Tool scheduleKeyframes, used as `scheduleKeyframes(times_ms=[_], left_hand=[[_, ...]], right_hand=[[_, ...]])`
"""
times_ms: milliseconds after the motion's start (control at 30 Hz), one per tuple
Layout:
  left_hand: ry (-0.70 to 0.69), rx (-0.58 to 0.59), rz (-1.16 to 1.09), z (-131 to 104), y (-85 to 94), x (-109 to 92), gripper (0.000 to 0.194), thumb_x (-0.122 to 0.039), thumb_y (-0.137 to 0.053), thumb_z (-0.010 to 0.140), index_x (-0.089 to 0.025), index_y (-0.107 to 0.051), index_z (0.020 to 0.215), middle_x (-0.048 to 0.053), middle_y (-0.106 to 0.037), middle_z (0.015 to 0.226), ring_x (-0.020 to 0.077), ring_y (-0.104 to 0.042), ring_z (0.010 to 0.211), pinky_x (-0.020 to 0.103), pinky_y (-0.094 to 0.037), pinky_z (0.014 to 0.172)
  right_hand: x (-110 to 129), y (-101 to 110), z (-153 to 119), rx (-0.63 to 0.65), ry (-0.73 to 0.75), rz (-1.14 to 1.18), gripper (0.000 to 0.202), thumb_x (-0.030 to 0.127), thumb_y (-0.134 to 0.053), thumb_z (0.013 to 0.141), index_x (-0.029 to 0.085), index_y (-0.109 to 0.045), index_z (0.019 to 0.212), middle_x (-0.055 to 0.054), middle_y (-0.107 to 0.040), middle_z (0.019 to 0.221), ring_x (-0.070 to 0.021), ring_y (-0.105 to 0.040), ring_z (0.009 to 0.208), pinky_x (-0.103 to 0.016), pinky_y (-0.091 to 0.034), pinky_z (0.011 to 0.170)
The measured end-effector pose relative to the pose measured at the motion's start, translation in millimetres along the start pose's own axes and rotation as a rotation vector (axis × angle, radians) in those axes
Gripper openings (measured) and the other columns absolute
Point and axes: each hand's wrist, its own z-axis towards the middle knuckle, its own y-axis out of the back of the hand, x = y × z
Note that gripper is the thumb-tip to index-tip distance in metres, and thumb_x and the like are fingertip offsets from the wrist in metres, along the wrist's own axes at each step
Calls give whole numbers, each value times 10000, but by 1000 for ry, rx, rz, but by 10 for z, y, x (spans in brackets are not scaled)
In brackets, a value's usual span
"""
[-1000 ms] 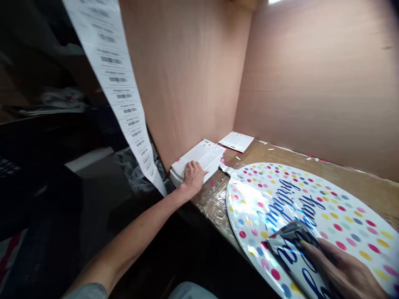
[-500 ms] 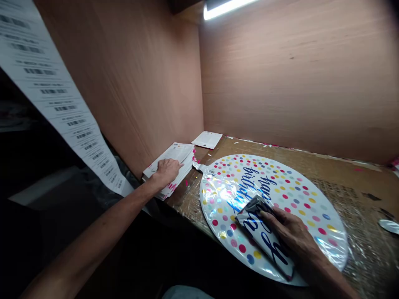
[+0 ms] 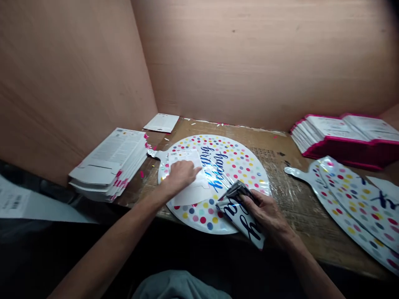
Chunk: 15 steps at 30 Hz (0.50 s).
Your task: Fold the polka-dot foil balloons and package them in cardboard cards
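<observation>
My left hand (image 3: 183, 173) is closed on a printed white card (image 3: 190, 195), its index finger pointing right across the card's face. Beneath that card lies a flat, round foil balloon (image 3: 246, 166) with coloured dots and blue "happy birthday" lettering; its tail points left. In my right hand (image 3: 264, 209) is a folded foil balloon (image 3: 245, 214), gripped between thumb and fingers over the flat balloon's near right edge. Dark blue letters show on its white face, and its top end is dark. A stack of similar white cards (image 3: 109, 153) stands left of my left hand.
One more white card (image 3: 162, 123) lies by the back corner. On the right are more dotted foil balloons (image 3: 346, 203) and pink-edged card packs (image 3: 336, 133). Wooden panels (image 3: 249, 62) bound the cardboard-covered table (image 3: 293, 224). A paper label strip (image 3: 46, 205) hangs at left.
My left hand has moved right from the stack, bringing a white card over the flat balloon. My right hand keeps hold of the folded balloon. The view has turned right.
</observation>
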Motion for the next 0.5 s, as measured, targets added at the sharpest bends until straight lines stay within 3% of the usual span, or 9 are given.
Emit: scheduleKeyframes(times_ms=[100, 200, 367, 500], left_hand=[[-214, -60, 43, -151, -157, 396, 357, -452, -511, 916, -155, -676, 1027, 127, -684, 1082, 277, -619, 1058, 364, -475, 894], [-401, -71, 113, -248, -344, 603, 291, -385, -507, 932, -155, -639, 1053, 122, -641, 1136, 263, -578, 1101, 353, -483, 897], [-471, -115, 270, -259, -519, 557, 331, -278, -407, 965, -48, -615, 1078, 232, -613, 1096, 326, -578, 1034, 399, -529, 745], [-489, -91, 266, -223, -491, 504, 201, -44, -431, 866, -69, -630, 849, 177, -634, 838, 272, -634, 786, 334, -499, 597]], right_hand=[[196, -144, 67, 14, 53, -9, 432, 575, -457, 915, 181, -602, 813, 1, -588, 687, -136, -514, 602, -225, -388, 518], [429, -432, 274, 30, 154, -179, 405, 518, -426, 952, 200, -571, 747, 10, -568, 653, -132, -493, 592, -231, -349, 540], [647, -811, 555, 124, 138, -639, 327, 444, -481, 961, 207, -635, 795, -44, -669, 756, -176, -582, 681, -261, -312, 578], [664, -837, 575, 154, 106, -719, 284, 437, -499, 958, 194, -630, 891, -65, -685, 845, -199, -616, 765, -272, -337, 622]])
